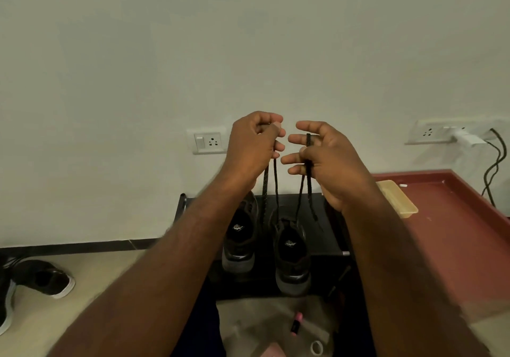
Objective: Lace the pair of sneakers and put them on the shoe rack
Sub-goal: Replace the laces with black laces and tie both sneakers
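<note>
Holding both ends of a black lace [275,180] raised, the left hand [254,141] pinches one, the right hand [324,160] thumb-clamps the other, above the right-hand sneaker [292,257] (its mate [238,243] just beside) on the shoe rack [327,218]; uneven pulling could leave one end short or tip the shoe.

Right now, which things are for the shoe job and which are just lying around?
For the job: laces, held in left hand and right hand; sneakers; shoe rack.
Lying about: other shoe, pink stick, tape roll, beige block.
</note>
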`<action>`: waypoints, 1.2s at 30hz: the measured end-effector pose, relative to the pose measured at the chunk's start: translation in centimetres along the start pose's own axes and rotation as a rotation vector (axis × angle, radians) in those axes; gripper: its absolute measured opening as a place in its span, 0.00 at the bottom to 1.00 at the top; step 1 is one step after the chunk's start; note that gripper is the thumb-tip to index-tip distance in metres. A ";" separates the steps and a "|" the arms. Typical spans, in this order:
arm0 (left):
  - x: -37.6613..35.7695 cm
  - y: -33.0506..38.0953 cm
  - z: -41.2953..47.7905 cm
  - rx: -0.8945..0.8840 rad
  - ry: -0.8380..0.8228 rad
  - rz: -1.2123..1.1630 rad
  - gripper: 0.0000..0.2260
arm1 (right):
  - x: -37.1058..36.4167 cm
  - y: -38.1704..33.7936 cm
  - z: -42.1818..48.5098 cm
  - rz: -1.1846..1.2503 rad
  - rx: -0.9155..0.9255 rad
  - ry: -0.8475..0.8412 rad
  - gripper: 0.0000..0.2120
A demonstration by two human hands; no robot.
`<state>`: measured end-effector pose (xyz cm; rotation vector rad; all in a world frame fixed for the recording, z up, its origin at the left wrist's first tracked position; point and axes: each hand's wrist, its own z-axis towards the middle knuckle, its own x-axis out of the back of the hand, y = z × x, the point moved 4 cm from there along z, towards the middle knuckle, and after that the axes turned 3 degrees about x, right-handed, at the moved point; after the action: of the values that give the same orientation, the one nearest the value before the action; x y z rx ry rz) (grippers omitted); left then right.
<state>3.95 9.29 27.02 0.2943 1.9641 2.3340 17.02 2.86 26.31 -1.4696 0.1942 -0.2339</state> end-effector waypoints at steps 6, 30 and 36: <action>0.9 -1.7 -1.6 0.257 -0.270 0.160 0.09 | -0.2 0.2 -2.2 -0.056 0.022 0.079 0.13; 0.9 0.4 -3.1 0.019 -0.176 0.369 0.10 | -1.2 -0.6 -3.5 -0.664 0.586 0.126 0.11; 0.8 0.8 -3.0 -0.144 -0.229 0.599 0.06 | -1.4 -1.6 -2.1 -0.377 0.332 0.111 0.10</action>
<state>2.62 6.39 27.45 1.2231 1.7566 2.5887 15.07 1.13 27.72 -1.1533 -0.0348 -0.6244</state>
